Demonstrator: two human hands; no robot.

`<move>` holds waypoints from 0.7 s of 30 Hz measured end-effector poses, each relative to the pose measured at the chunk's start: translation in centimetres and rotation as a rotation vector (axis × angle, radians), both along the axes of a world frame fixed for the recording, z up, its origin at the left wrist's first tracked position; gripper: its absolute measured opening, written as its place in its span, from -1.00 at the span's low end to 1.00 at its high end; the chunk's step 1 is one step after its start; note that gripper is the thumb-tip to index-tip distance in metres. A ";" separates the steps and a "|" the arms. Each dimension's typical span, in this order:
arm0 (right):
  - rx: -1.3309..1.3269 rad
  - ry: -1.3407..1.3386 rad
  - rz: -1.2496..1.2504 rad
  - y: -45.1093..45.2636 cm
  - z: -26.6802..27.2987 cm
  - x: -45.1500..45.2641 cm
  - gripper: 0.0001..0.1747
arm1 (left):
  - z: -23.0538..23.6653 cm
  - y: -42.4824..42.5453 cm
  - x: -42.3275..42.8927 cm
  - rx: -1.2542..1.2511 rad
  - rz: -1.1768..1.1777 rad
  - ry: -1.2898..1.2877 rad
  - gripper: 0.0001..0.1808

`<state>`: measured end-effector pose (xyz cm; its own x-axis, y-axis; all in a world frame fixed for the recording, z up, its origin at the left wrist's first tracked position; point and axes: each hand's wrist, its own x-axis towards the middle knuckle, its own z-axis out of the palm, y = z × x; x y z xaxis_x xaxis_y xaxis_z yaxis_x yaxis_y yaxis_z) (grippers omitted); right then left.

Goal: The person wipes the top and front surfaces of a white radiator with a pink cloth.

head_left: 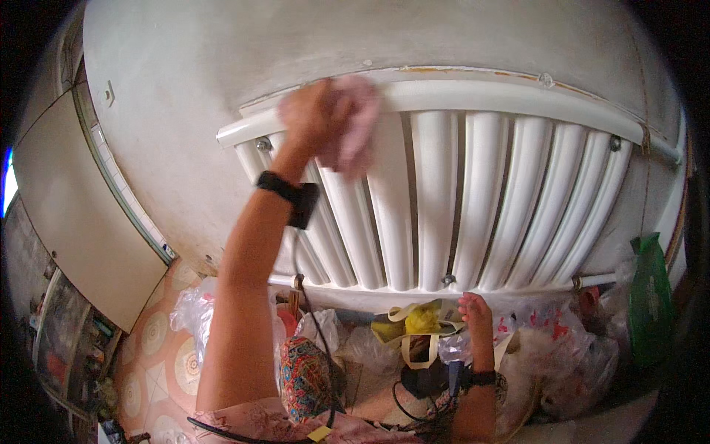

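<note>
My left hand (319,116) is shut on a pink cloth (355,127), blurred by motion, at the upper left of a white radiator (438,194) fixed to the wall. The cloth covers part of the radiator's top tube. A black band with a dark box sits on my left wrist. Low in the view, just below the radiator's bottom tube, my right hand (474,311) has its fingers curled, with nothing plainly held in them. Its wrist bears a black band too. Close by it, a yellow item (422,317) shows in an open bag.
Plastic bags (582,349) crowd the floor beneath the radiator. A green bag (650,299) hangs at the right, below a cord. Black cables hang around my body. A pale door (94,216) and a glass-fronted cabinet (66,333) stand at the left, beside patterned floor tiles (155,333).
</note>
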<state>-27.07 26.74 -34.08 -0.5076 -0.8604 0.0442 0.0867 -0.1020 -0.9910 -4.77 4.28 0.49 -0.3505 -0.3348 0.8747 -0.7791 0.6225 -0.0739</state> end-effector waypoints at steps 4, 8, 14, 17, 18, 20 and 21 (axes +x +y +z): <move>-0.003 0.126 0.067 0.1 0.9 1.9 -0.62 | -1.3 -5.0 11.2 -0.154 0.191 0.123 -0.65; 0.012 0.280 0.092 -0.6 -2.0 0.8 -0.68 | -3.5 -5.9 9.9 -0.398 0.111 0.273 -0.58; 0.034 0.586 0.216 -0.7 -1.0 2.0 -0.70 | -11.9 -2.5 2.8 -0.469 0.040 0.319 -0.55; 0.087 0.637 0.300 -1.0 -0.9 3.1 -0.67 | -18.9 -2.6 1.9 -0.319 -0.342 0.293 -0.54; 0.108 0.643 0.338 -1.0 0.1 3.8 -0.67 | -22.4 -2.0 1.9 -0.268 -0.257 0.284 -0.54; 0.079 0.581 0.398 -1.2 -1.2 4.1 -0.66 | -28.7 0.2 1.4 -0.086 -0.226 0.304 -0.52; 0.119 0.597 0.423 -1.4 -1.3 4.0 -0.66 | -30.8 1.1 1.1 0.034 -0.271 0.337 -0.51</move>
<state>-23.04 25.34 -35.39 -0.0506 -0.9934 0.1028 -0.4623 -0.0680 -0.8841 -3.63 5.40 -30.31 -0.1268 -0.3007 0.9452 -0.5639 0.8058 0.1807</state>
